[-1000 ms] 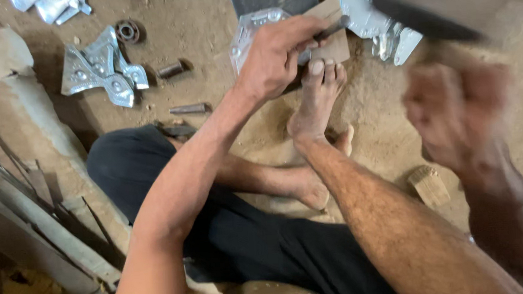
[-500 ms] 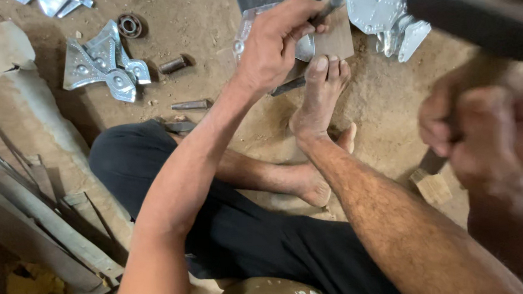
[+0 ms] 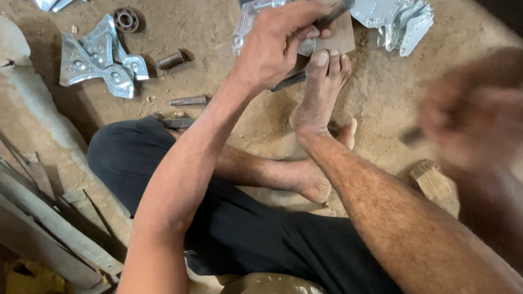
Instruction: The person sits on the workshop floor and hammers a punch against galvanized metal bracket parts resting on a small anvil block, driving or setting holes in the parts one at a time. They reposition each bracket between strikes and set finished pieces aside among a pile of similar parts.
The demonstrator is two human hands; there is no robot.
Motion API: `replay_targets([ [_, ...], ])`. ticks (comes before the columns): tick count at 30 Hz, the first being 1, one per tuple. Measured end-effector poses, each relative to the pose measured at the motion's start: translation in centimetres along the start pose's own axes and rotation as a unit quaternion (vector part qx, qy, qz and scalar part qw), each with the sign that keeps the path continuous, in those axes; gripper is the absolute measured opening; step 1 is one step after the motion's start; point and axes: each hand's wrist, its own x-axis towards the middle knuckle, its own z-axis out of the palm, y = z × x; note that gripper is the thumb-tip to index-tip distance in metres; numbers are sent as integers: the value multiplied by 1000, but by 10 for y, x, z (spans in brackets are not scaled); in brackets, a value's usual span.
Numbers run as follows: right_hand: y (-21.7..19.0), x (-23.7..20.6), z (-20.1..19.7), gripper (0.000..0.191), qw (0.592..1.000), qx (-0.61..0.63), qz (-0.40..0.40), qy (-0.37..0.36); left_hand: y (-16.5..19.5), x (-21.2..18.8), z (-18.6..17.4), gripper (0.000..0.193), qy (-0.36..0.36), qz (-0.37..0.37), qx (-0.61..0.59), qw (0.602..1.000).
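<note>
Two hands working: left hand (image 3: 276, 43) clamped around a dark punch (image 3: 333, 14) over a metal plate (image 3: 253, 14); right hand (image 3: 483, 118) blurred, closed on a hammer handle (image 3: 412, 135), apparently.

Motion blurs the right hand (image 3: 483, 115); its grip is unreadable.

A dusty earthen floor (image 3: 386, 103) carries everything. At about eleven o'clock lie overlapping shiny stamped metal pieces (image 3: 100, 63), with a rusty ring-shaped bearing (image 3: 126, 19) just beside them and a short dark cylinder (image 3: 170, 60) toward the middle. A pointed punch (image 3: 189, 101) lies below that. At one o'clock rests another heap of bright metal brackets (image 3: 395, 8). At four o'clock a small wooden block (image 3: 434, 182) sits in the dirt. Long grey metal strips (image 3: 30, 221) lean at eight o'clock.
</note>
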Motion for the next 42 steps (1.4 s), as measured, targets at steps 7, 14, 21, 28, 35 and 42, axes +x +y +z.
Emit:
replay_targets([
  [7, 42, -2, -14, 38, 995, -88, -46, 6, 5, 3, -3, 27, 18, 9, -13, 1000],
  [14, 32, -7, 12, 43, 977, -180, 92, 68, 7, 4, 0, 28, 26, -27, -73, 997],
  [21, 49, -59, 26, 41, 993, 68, 86, 44, 26, 8, -39, 14, 131, -107, 131, 977],
  [28, 61, -64, 19, 38, 982, 113, 110, 103, 22, -13, -16, 59, 83, -245, 282, 924],
  [35, 52, -60, 22, 42, 987, 82, 116, 78, 7, 10, 1, 51, 113, -115, 290, 943],
  [42, 56, -62, 17, 44, 989, 69, 111, 66, -4, 9, -23, 5, 129, -133, 79, 980],
])
